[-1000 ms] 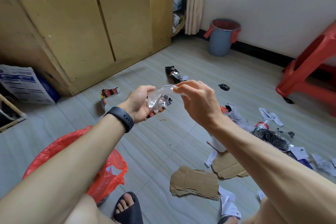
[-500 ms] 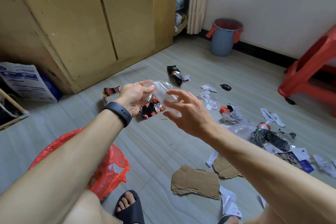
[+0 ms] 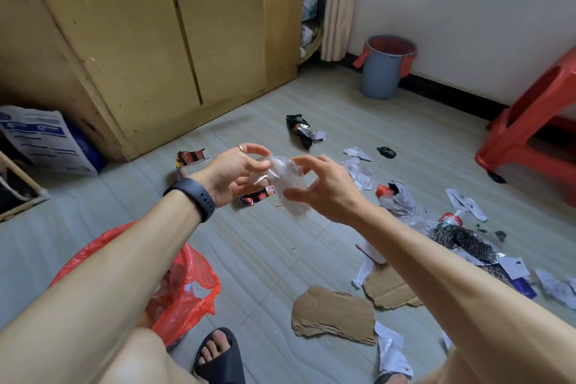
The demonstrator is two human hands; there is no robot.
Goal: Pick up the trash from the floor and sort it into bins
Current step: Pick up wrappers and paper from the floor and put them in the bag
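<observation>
Tiled floor (image 3: 280, 259), strewn with wrappers, paper scraps and cardboard (image 3: 333, 312), is bounded at the rear by a cabinet (image 3: 140, 40). A stool (image 3: 530, 121) is seen at right, a red bag (image 3: 187, 290) at lower left, and a lined bin (image 3: 383, 72) by the wall. Clear plastic (image 3: 286, 184) is held above the floor, gripped by the left hand (image 3: 233, 178) and clasped by the curved fingers of the right hand (image 3: 330, 190).
</observation>
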